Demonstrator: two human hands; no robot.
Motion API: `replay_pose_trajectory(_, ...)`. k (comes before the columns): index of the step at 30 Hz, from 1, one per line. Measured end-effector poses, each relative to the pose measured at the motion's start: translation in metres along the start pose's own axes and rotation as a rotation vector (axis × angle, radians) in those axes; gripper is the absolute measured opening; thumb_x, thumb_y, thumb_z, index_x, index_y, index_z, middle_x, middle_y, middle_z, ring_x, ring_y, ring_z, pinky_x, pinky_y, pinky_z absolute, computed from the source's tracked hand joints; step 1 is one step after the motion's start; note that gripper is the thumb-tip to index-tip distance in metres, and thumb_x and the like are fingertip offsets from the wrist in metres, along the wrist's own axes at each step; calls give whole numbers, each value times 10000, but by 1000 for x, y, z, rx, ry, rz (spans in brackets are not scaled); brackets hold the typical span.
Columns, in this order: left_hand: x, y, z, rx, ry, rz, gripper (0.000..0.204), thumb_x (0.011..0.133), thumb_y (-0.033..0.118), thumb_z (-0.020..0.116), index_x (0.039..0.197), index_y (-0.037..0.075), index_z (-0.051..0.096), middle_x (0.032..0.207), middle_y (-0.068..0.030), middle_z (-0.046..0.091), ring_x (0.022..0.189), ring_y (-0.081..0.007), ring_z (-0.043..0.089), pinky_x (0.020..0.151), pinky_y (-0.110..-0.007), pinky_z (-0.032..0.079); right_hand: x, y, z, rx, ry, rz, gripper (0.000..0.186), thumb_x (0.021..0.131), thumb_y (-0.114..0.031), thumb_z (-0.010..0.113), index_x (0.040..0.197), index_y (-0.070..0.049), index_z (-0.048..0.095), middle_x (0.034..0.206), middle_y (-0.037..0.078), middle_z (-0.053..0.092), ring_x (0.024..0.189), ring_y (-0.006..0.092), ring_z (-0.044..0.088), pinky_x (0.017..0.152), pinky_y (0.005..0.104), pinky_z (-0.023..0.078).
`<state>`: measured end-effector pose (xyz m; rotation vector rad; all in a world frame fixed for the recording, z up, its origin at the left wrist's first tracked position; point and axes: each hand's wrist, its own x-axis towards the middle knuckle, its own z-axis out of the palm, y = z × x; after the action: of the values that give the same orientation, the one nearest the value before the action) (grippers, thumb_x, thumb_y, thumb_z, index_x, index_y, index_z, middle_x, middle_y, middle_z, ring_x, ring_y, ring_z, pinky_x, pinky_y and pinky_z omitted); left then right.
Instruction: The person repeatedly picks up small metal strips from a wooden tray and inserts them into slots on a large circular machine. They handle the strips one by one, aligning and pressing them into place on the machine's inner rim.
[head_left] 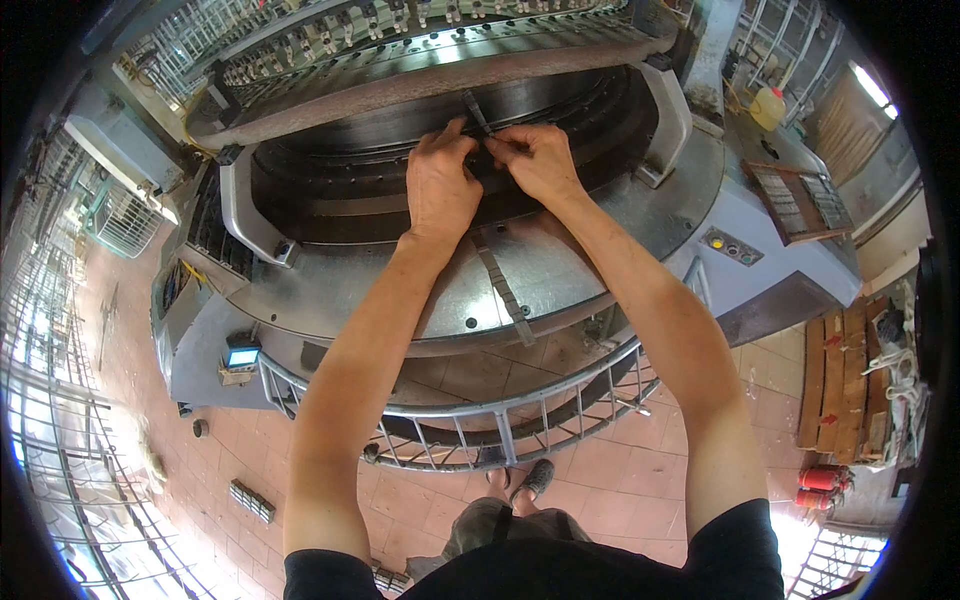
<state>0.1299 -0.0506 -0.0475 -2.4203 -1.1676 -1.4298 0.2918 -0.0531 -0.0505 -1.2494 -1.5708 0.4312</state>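
Note:
Both hands reach into the dark recess of a large round metal machine (350, 170), which looks like a circular knitting machine. My right hand (540, 165) is closed in a pinch at the lower end of a narrow dark strip-like piece (474, 108), which slants up towards the machine's inner wall. My left hand (440, 180) is beside it with fingers curled inward; its fingertips are partly hidden, and what they hold cannot be made out. Below the hands, a segmented metal strip (503, 285) lies across the smooth metal rim plate (560, 260), its lower end reaching past the edge.
Grey brackets (255, 210) flank the recess. A curved metal rail (505, 432) runs between the machine and my legs. At right are a button panel (732, 246), a yellowish jug (768, 108), a wooden crate (845, 375) and red canisters (820, 488). A slotted block (252, 500) lies on the tiles.

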Motion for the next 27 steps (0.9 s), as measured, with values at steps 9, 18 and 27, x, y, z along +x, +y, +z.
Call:
replay_pose_trajectory(9,1,2,0,10,-10,23,261,689,-150,576,887,-33,699,1318,-203,645,1098,-409,646,945,-452,540,1,3,0,-6,15,8,188,862,-174,713,951,-20,774,852,186,742,768,296,736,724,361,549)
replay_pose_trajectory(18,1,3,0,20,-12,29,254,683,-149,597,882,-34,704,1342,-192,637,1092,-406,654,971,-441,531,1,3,-1,-2,13,15,177,853,-153,711,953,-20,773,863,190,741,775,282,739,724,356,549)
replay_pose_trajectory(27,1,5,1,24,-27,25,250,676,-157,602,873,-40,702,1358,-174,633,1072,-404,659,968,-447,530,0,2,-1,-2,21,10,176,841,-141,719,949,-14,776,872,192,744,779,296,741,735,358,558)
